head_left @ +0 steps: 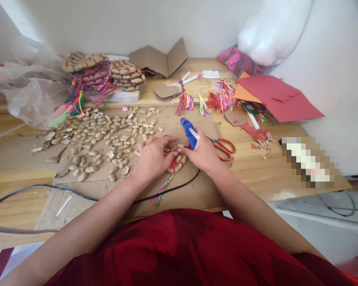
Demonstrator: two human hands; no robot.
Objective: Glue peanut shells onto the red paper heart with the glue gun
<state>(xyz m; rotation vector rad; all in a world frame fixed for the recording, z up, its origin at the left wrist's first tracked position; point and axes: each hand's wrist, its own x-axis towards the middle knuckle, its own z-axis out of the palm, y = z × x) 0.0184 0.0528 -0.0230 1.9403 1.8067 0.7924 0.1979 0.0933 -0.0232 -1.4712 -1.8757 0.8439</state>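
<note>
Between my hands lies a red piece (173, 163) with peanuts fixed around its edge and a multicoloured tassel (162, 191) at its lower tip. My left hand (153, 158) is curled over its left side, thumb and fingers on the peanuts. A blue glue gun (187, 131) with a whitish glue stick at its back is gripped in my right hand (203, 153). The right thumb and fingertips also reach the peanuts on the piece's right side. The gun's nozzle is hidden. Many loose peanuts (119, 139) are spread on the cardboard (98, 176) left of my hands.
Orange-handled scissors (225, 149) lie right of my right hand. A black cord (167, 194) crosses the cardboard near me. Behind are stacked peanut-covered pieces (127, 75), tassels (222, 95), cardboard hearts (165, 91), markers (191, 78) and red paper (282, 97). A pixelated object (307, 162) is at right.
</note>
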